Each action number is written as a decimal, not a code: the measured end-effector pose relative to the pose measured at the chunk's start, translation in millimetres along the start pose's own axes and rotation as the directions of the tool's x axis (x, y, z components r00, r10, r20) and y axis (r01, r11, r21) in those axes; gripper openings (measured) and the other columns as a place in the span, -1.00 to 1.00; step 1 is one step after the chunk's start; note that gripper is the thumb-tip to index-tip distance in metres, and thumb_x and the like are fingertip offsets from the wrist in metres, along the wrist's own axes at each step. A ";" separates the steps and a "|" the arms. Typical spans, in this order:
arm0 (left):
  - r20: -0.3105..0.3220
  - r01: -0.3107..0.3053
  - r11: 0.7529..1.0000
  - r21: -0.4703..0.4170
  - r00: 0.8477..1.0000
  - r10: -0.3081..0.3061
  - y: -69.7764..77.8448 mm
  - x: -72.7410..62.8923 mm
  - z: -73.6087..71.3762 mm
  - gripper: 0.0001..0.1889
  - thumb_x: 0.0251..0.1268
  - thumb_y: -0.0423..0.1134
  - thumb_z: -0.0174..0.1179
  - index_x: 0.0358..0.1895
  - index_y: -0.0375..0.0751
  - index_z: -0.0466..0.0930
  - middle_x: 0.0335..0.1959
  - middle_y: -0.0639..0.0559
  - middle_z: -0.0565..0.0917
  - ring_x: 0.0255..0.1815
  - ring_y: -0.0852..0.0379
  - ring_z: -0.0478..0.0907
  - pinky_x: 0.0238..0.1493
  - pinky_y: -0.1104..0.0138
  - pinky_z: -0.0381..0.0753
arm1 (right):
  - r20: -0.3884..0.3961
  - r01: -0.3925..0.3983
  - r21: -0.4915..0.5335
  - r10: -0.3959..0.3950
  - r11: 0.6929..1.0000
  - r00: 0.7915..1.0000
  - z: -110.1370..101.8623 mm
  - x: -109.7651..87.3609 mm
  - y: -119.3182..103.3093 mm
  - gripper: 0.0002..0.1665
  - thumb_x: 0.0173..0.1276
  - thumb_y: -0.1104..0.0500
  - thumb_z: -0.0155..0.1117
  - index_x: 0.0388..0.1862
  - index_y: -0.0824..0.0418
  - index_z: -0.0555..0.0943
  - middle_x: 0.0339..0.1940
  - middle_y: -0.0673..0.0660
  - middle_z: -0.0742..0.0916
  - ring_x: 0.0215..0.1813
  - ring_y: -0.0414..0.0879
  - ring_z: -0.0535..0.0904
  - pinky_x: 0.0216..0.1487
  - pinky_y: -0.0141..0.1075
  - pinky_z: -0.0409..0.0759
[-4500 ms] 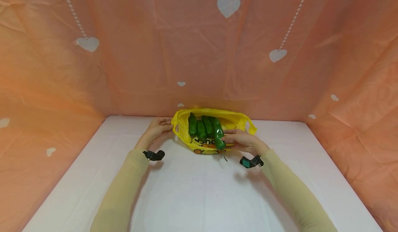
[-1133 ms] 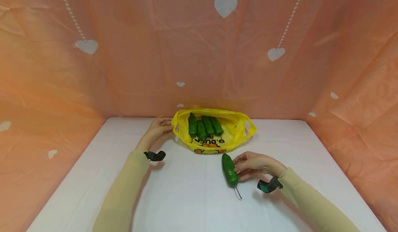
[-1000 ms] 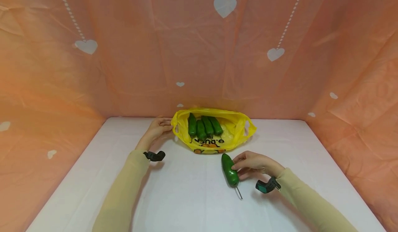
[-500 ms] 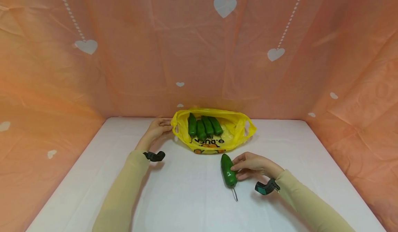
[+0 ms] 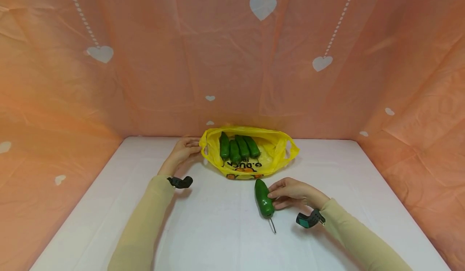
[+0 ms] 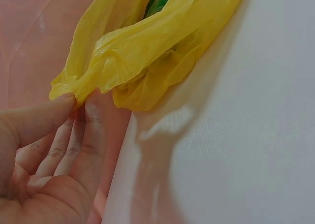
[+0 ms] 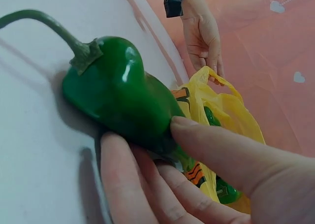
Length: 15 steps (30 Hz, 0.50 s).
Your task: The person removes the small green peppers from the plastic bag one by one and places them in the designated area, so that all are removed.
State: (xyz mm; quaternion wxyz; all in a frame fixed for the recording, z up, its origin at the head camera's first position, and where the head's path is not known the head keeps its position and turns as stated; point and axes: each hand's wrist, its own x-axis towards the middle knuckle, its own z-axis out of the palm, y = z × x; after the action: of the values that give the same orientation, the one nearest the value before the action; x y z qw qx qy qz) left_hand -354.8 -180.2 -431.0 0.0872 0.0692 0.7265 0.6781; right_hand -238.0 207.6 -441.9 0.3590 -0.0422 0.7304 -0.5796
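A yellow plastic bag (image 5: pixel 277 154) with printed lettering lies at the back of the white table, its mouth facing forward. Inside it several green chili peppers (image 5: pixel 225 146) lie side by side. My left hand (image 5: pixel 181 151) pinches the bag's left handle between thumb and fingertips, as the left wrist view shows. In front of the bag, my right hand (image 5: pixel 293 192) grips another green chili pepper (image 5: pixel 264 198) from its right side. In the right wrist view, the thumb presses on top of this pepper (image 7: pixel 115 86) and the fingers reach under it. Its long stem points toward the front.
The white table (image 5: pixel 210 230) ends at an orange curtain (image 5: pixel 232 81) with white hearts, which also hangs along both sides. Each wrist carries a black camera band, one on the left wrist (image 5: pixel 180 182) and one on the right wrist (image 5: pixel 310 218).
My right hand has brought the held pepper from the bag's mouth forward onto the table, then shifted it slightly left. The left hand stays at the bag's handle.
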 end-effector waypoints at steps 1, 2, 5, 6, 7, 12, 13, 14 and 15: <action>0.002 -0.002 1.000 0.001 1.000 0.002 0.0 0.1 0.0 -0.57 0.35 -0.49 0.10 0.26 -0.45 0.36 0.10 -0.32 0.51 -0.08 0.08 0.60 0.10 0.06 0.54 | 0.003 0.002 0.009 -0.002 1.000 1.000 0.0 0.0 0.3 -0.65 0.32 0.25 0.29 0.01 0.46 0.57 -0.32 0.21 0.72 -0.41 -0.14 0.67 -0.24 -0.26 0.70; 0.002 -0.003 1.000 -0.001 1.000 0.003 -0.1 0.1 0.2 -0.58 0.35 -0.49 0.11 0.26 -0.44 0.37 0.10 -0.32 0.51 -0.08 0.08 0.60 0.10 0.06 0.54 | 0.007 0.004 0.014 -0.004 1.000 1.000 0.0 0.0 0.5 -0.65 0.32 0.26 0.29 0.01 0.46 0.57 -0.32 0.21 0.73 -0.40 -0.13 0.68 -0.24 -0.26 0.70; 0.010 -0.012 1.000 0.007 1.000 0.012 -0.3 -0.4 0.0 -0.56 0.35 -0.48 0.11 0.27 -0.47 0.35 0.10 -0.32 0.51 -0.08 0.09 0.61 0.11 0.04 0.53 | 0.013 0.010 0.028 -0.011 1.000 1.000 0.1 -0.5 1.1 -0.67 0.33 0.27 0.28 0.00 0.47 0.58 -0.32 0.22 0.73 -0.39 -0.11 0.68 -0.24 -0.26 0.70; 0.010 -0.015 1.000 0.010 1.000 0.015 -0.2 -0.6 0.0 -0.56 0.35 -0.48 0.11 0.27 -0.48 0.34 0.10 -0.32 0.51 -0.08 0.09 0.61 0.12 0.04 0.52 | 0.011 0.012 0.028 -0.012 1.000 1.000 0.1 -0.6 1.4 -0.68 0.33 0.28 0.28 -0.01 0.46 0.58 -0.32 0.22 0.73 -0.39 -0.11 0.69 -0.24 -0.25 0.70; 0.006 -0.013 1.000 0.006 1.000 0.013 -0.2 -1.0 0.1 -0.56 0.35 -0.48 0.11 0.28 -0.48 0.34 0.11 -0.32 0.51 -0.08 0.08 0.61 0.12 0.03 0.51 | 0.010 0.012 0.027 -0.012 1.000 1.000 0.0 -1.0 1.3 -0.68 0.32 0.27 0.28 -0.02 0.46 0.58 -0.32 0.22 0.73 -0.39 -0.10 0.69 -0.24 -0.25 0.70; 0.009 -0.012 1.000 -0.011 1.000 0.012 -0.4 -2.3 0.1 -0.55 0.35 -0.48 0.12 0.28 -0.46 0.33 0.11 -0.33 0.51 -0.04 0.03 0.60 0.13 0.03 0.51 | 0.004 0.010 0.009 -0.010 1.000 1.000 -2.7 -4.3 -1.1 -0.67 0.34 0.26 0.27 0.00 0.45 0.58 -0.29 0.24 0.73 -0.37 -0.08 0.70 -0.23 -0.24 0.70; 0.012 -0.017 1.000 -0.013 1.000 0.017 -0.3 -3.0 0.0 -0.54 0.34 -0.47 0.12 0.28 -0.47 0.33 0.10 -0.32 0.52 -0.04 0.03 0.60 0.12 0.05 0.52 | 0.007 0.009 0.001 -0.009 1.000 1.000 -4.1 -5.4 -2.4 -0.66 0.35 0.25 0.27 0.01 0.46 0.58 -0.29 0.25 0.73 -0.36 -0.08 0.70 -0.22 -0.24 0.70; 0.020 -0.026 1.000 -0.012 0.999 0.026 -1.0 -3.0 -0.6 -0.55 0.34 -0.46 0.13 0.28 -0.47 0.34 0.08 -0.30 0.53 -0.05 0.04 0.60 0.10 0.07 0.54 | 0.007 0.007 -0.003 -0.007 1.000 1.000 -5.6 -6.4 -3.9 -0.66 0.35 0.24 0.26 0.01 0.46 0.58 -0.28 0.25 0.73 -0.36 -0.09 0.70 -0.21 -0.23 0.70; 0.023 -0.032 0.999 -0.015 0.999 0.033 -1.0 -3.5 -0.7 -0.56 0.33 -0.46 0.14 0.26 -0.46 0.36 0.05 -0.26 0.55 -0.06 0.05 0.60 0.08 0.09 0.56 | 0.007 0.009 -0.015 -0.009 1.000 1.000 -7.4 -7.4 -5.8 -0.66 0.36 0.23 0.26 0.01 0.46 0.58 -0.29 0.25 0.73 -0.36 -0.09 0.70 -0.21 -0.24 0.70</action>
State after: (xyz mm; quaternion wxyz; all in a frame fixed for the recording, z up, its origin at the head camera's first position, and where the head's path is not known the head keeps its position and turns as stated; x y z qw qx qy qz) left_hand -351.5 -181.7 -431.8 0.0850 0.0881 0.7192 0.6839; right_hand -238.8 215.3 -432.8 0.3585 -0.0499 0.7333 -0.5755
